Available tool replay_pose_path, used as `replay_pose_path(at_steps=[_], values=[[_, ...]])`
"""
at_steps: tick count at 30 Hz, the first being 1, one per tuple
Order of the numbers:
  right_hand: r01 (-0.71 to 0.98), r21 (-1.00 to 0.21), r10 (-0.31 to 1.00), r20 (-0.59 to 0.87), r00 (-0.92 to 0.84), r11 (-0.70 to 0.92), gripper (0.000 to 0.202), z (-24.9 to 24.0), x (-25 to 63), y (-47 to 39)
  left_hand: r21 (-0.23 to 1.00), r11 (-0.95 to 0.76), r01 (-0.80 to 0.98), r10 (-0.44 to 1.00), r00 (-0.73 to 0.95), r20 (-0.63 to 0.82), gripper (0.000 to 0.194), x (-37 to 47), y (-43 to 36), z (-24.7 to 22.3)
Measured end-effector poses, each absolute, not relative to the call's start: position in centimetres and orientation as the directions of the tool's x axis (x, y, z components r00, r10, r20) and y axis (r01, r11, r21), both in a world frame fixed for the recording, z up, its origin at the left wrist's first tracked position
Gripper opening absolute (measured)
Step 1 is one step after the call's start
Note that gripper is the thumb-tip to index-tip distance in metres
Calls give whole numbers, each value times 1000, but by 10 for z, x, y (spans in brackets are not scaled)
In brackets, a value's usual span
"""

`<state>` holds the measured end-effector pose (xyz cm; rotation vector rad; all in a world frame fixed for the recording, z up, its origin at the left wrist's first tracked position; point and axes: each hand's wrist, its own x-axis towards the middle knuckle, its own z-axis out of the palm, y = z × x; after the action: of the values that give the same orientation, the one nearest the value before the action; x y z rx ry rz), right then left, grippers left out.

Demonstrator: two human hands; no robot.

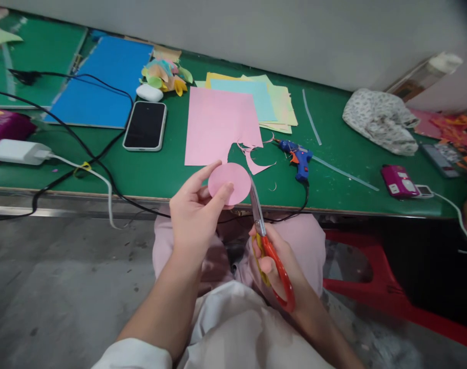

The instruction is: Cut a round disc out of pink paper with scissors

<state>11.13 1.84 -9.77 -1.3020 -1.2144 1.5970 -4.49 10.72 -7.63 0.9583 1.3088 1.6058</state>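
My left hand (pixel 195 205) pinches a round pink paper disc (pixel 235 179) between thumb and fingers, just over the table's front edge. Scissors with red and yellow handles (pixel 274 253) are in my right hand (pixel 279 261), their blades pointing up and touching or nearly touching the disc's right edge. Behind the disc lies a pink sheet (pixel 221 120) with curved cuts at its lower right corner. Thin pink offcuts (pixel 254 161) rest beside that corner. A blue glue gun (pixel 299 158) lies to their right.
On the green table (pixel 172 179) are a phone (pixel 145 125), a white earbud case (pixel 149 93), coloured sheets (pixel 281 105), paper petals (pixel 164 74) and a patterned cloth (pixel 379 120). Black cables (pixel 80 141) cross the left side. A red stool (pixel 372 287) stands at lower right.
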Motion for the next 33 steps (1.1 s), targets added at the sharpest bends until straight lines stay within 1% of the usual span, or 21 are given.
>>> replay_pose_path(at_steps=[4,7,13,20,27,31,33], values=[[29,-967,945,-254,-205,-253,78,-106,114,19,989,-102,-108,929,-365,56,43,-45,107,-75],[48,-960,940,-279,-196,-275,80,-106,114,20,991,-106,-85,926,-371,67,41,-46,108,-75],[24,-954,935,-298,-193,-299,80,-104,115,20,996,-84,-39,931,-361,64,46,-47,110,-75],[40,-979,958,-206,-201,-202,75,-109,117,18,996,-93,-18,926,-370,80,46,-46,110,-71],[57,-977,965,-214,-149,-208,75,-100,115,18,992,-128,4,914,-387,119,44,-47,110,-71],[64,-974,964,-226,-140,-219,74,-99,116,19,997,-78,4,928,-365,74,47,-48,111,-70],[30,-973,964,-229,-136,-227,72,-101,116,18,998,-63,0,933,-355,59,40,-49,110,-70]])
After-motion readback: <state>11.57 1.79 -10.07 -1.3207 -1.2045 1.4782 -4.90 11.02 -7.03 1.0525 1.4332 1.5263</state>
